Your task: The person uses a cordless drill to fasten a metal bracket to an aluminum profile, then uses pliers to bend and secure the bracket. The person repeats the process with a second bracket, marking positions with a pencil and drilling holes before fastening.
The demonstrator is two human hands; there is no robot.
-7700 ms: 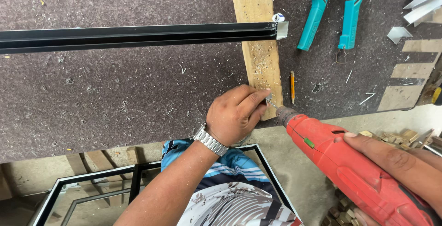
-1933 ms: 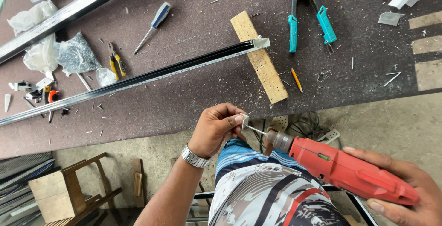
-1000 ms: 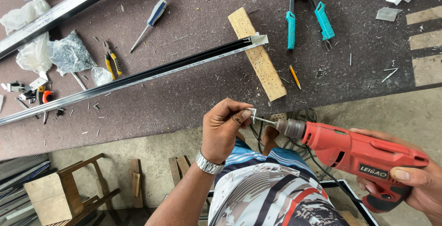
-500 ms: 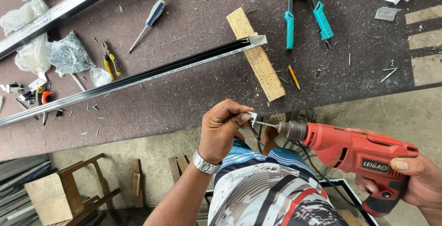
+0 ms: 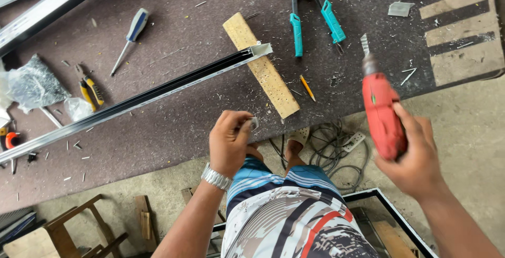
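Swinging clear of the left hand (image 5: 231, 145), the red drill (image 5: 382, 108) now points up over the table (image 5: 173, 132), gripped by the right hand (image 5: 413, 155). Left hand stays pinched around 1 small metal piece (image 5: 253, 123) near the table edge; bit and piece have separated.

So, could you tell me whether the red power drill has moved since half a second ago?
Yes. The red power drill swung up and right, away from the left hand, toward the teal-handled pliers.
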